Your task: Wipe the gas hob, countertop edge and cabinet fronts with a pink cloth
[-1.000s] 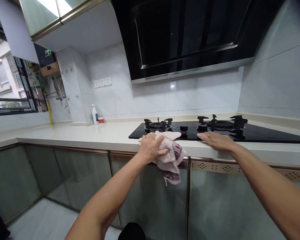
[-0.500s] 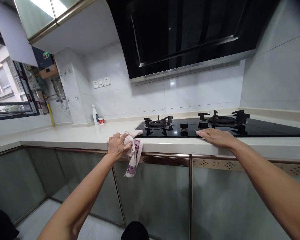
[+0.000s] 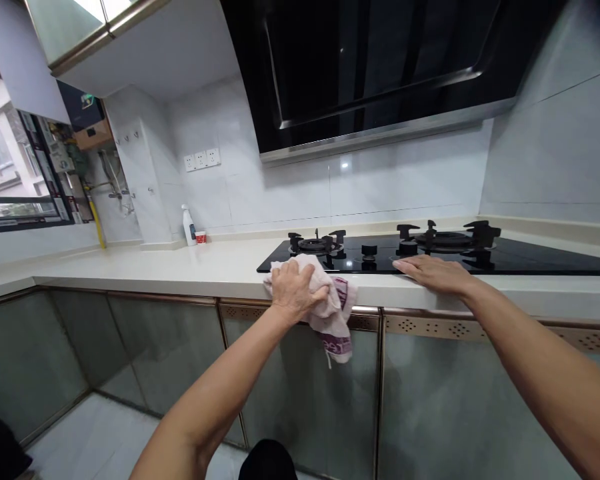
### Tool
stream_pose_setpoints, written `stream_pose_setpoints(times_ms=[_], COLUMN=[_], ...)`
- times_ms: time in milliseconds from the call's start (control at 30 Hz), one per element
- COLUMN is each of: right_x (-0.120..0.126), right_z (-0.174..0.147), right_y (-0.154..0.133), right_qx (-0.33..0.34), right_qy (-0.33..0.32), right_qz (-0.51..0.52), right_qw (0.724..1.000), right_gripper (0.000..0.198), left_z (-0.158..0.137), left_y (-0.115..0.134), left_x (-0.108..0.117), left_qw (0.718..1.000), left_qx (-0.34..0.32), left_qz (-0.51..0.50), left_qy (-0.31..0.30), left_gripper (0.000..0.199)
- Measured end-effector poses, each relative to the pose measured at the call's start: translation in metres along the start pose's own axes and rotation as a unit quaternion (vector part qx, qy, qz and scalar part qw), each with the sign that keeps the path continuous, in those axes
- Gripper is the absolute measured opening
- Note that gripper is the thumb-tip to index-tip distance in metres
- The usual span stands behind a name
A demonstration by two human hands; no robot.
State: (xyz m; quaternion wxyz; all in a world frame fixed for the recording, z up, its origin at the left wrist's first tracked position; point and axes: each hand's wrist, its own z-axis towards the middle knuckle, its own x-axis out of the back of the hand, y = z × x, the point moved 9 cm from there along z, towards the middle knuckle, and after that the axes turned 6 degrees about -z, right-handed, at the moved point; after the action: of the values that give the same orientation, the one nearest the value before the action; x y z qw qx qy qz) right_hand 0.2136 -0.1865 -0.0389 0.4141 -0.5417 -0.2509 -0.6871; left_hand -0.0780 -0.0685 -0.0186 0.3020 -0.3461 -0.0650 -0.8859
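Left hand (image 3: 294,290) fingers clamped on bunched cloth (image 3: 333,309) at worktop (image 3: 180,270) front edge; soft, light, limp, grip the bunch; right hand (image 3: 433,273) flat, fingers together

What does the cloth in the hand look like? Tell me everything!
The cloth is a soft, crumpled rag, pale pink-white with a dark purplish patterned band near its lower end. It looks like thin towel fabric. The left hand presses its bunched top on the front edge of the countertop, just before the black stove. Its loose end hangs down over the cabinet front, with a small thread dangling.
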Motion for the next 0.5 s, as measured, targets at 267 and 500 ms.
stream_pose_setpoints(times_ms=[267,500], right_x=[0.001,0.0], right_z=[-0.003,0.0], right_y=[-0.004,-0.003], right_qx=[0.007,0.031], right_qy=[-0.006,0.016], right_qz=[-0.011,-0.025], right_qw=[1.0,0.999], right_gripper=[0.071,0.068], left_z=[0.03,0.043], left_y=[0.108,0.143], left_x=[-0.013,-0.02], left_qw=[0.993,0.985], left_qx=[-0.11,-0.152], left_qz=[-0.046,-0.078], left_qy=[0.013,-0.01], left_gripper=[0.055,0.058])
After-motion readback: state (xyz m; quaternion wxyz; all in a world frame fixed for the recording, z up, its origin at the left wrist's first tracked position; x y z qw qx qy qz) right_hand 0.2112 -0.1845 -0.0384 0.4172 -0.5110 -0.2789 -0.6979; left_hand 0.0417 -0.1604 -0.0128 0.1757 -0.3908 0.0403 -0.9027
